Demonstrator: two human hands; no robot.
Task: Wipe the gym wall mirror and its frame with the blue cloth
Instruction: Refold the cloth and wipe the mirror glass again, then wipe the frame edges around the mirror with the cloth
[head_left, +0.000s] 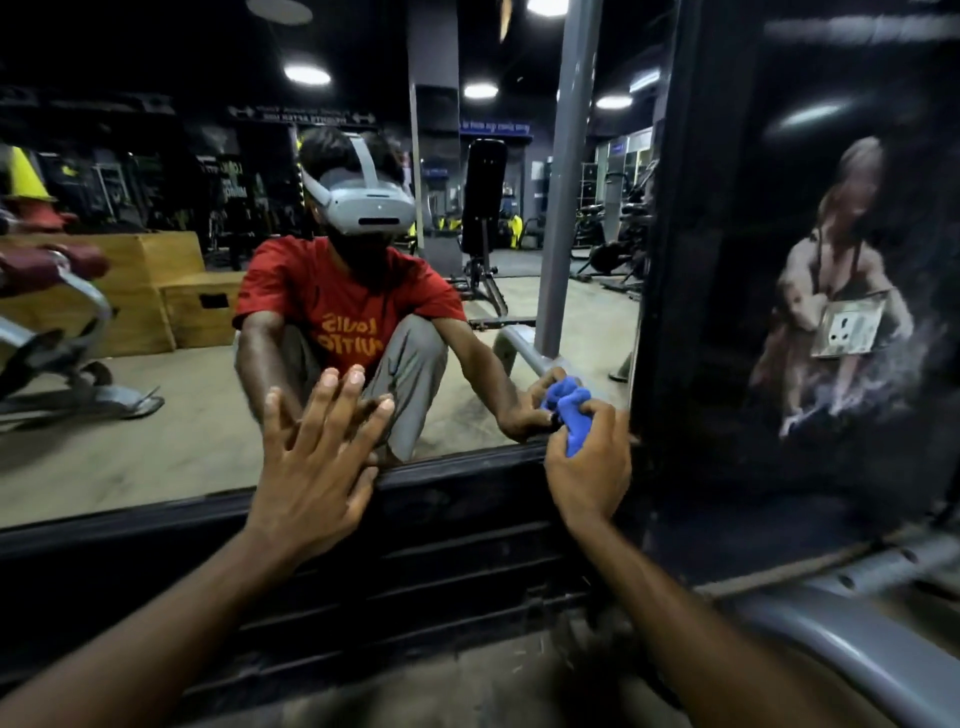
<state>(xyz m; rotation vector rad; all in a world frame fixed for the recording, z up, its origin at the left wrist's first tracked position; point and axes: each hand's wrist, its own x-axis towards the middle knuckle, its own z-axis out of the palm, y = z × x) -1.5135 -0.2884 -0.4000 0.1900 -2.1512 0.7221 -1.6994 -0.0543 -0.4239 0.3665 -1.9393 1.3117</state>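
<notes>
While looking from head view, low at bottom right corner of mirror (208, 395): right hand (587, 465) curled tight round bunched blue cloth (575, 418), pressing it on glass just beside place where bottom and side rails of black frame (447, 483) meet. Left hand (322, 457) flat on glass above bottom rail, fingers straight and spread, holding nothing. As judgement: corner work now in hand. Cannot tell which parts of glass already wiped, no streaks or wet marks visible. Probably left: both frame rails, perhaps more glass.
</notes>
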